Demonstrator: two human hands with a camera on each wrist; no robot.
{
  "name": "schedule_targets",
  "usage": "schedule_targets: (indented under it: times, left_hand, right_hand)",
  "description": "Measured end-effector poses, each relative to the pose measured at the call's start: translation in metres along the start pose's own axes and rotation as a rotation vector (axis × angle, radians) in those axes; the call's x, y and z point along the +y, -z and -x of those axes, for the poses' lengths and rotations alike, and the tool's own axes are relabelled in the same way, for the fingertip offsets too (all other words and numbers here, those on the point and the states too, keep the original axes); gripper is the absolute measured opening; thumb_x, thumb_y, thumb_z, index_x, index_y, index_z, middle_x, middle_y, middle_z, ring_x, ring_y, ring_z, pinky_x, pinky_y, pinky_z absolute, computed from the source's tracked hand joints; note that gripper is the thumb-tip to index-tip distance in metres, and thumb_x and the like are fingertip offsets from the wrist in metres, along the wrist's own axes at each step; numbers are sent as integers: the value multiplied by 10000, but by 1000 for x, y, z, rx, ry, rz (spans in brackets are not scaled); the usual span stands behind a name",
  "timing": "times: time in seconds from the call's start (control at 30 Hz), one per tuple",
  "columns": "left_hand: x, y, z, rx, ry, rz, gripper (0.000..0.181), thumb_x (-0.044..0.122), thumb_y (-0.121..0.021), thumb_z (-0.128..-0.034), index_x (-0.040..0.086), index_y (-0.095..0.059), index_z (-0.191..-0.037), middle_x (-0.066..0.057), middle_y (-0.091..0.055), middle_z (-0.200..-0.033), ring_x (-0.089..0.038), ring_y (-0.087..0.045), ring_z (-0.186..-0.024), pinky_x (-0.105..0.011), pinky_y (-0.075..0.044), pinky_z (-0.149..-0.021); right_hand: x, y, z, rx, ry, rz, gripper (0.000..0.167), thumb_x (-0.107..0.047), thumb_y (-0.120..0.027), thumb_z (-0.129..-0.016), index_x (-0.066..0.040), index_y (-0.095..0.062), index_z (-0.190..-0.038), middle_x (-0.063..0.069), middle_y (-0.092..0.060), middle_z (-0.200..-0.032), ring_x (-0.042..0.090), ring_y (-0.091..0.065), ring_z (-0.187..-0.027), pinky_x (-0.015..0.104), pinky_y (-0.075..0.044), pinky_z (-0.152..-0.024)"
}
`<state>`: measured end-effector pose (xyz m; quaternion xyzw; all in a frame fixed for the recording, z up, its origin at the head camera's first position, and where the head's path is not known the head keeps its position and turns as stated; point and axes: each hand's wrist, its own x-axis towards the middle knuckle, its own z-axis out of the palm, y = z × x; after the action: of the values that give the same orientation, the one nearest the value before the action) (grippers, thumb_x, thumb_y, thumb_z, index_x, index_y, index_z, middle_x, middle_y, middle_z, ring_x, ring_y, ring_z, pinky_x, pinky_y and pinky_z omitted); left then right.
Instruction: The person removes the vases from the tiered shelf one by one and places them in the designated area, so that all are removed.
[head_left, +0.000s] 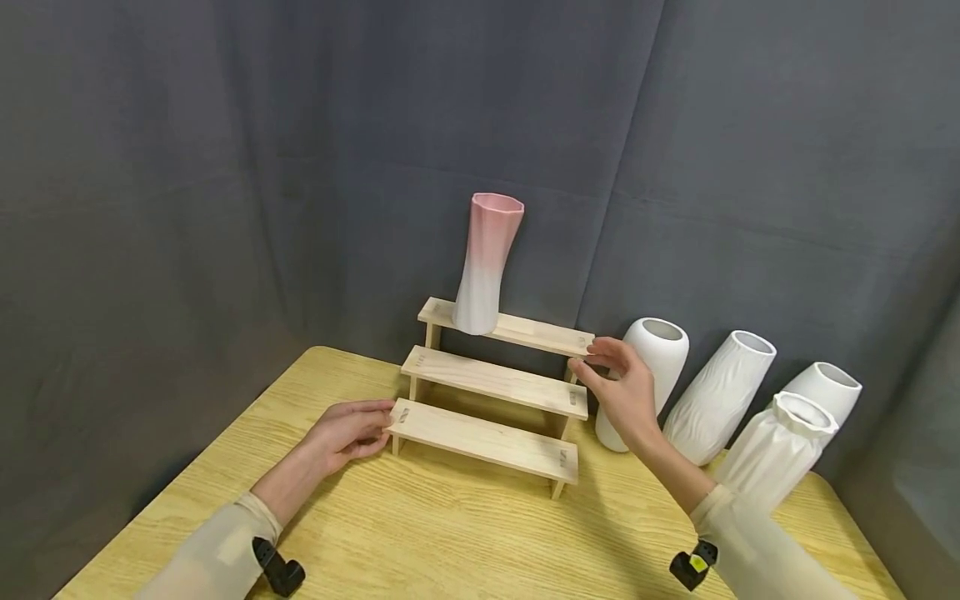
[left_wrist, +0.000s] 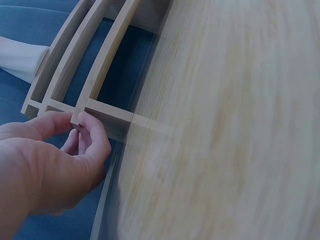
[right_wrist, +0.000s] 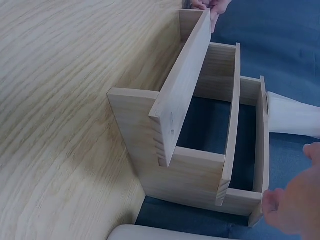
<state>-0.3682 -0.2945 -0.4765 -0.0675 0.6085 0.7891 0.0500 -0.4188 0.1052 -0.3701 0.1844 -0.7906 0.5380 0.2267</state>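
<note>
A three-step wooden display stand (head_left: 491,381) sits on the table. On its top step, towards the left, stands a tall fluted vase (head_left: 491,262), pink above and white below; its white base (right_wrist: 292,115) shows in the right wrist view. My left hand (head_left: 351,432) pinches the left end of the lowest step between thumb and finger, clearest in the left wrist view, with the other fingers curled beneath. My right hand (head_left: 624,387) is at the right end of the top step, thumb and finger spread apart, one fingertip (right_wrist: 271,204) at the board's end.
Several white vases stand at the table's right, among them a smooth rounded vase (head_left: 656,358) just behind my right hand, a slanted textured vase (head_left: 720,400) and a pleated vase (head_left: 776,454). A grey curtain (head_left: 360,167) hangs behind the wood-grain table (head_left: 465,542).
</note>
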Motion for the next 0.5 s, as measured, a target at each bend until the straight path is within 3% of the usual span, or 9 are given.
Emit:
schedule_targets:
  times: [0.23,0.5]
  left_hand:
    - [1,1,1,-11,15,2,469,3,-673,-967,-29,-570,-1423,-195,-541,-1338,-177,-661,-889,-272,-581,-754]
    - [0,1,0,-12,21,-5,464,7,-677,-965,-29,-577,-1417,-178,-557,-1318,-179,-664,-891,-273,-583,-755]
  right_hand:
    - [-1,-11,-7,-18,-12,-30,536,-251,-840,-882,7,-608,-1291,149,-659,-1203,252,-648,-1070,214,-522,-798]
    - [-7,-21,-17,-55,-28,-107,460,-120,-797,-912,74,-589,-1273,276,-623,-1225,369,-623,-1110,191,-519,-807]
